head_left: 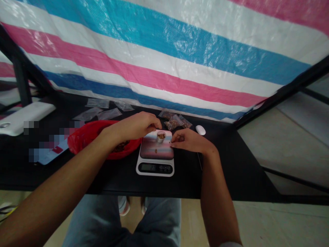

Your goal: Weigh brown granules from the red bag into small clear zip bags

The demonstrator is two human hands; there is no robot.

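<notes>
A white kitchen scale [155,169] with a shiny top plate and a lit display lies in front of me. On its plate stands a small round cup [160,140] holding brown bits. One loose brown piece [156,151] lies on the plate below the cup. My left hand [145,122] hangs at the cup's upper left, fingers curled; whatever is in them is hidden. My right hand [187,140] is at the plate's right edge, thumb and fingers drawn together around a tiny dark bit too small to name. Under my left forearm is a red plastic bag [87,132] with brown pieces inside.
Several clear plastic bags [97,103] lie at the back left. Small bags filled with brown pieces [174,121] lie behind the scale. A white mouse [200,130] is to the right, a white device [28,116] far left. A striped sheet [159,51] rises behind the black table [231,164].
</notes>
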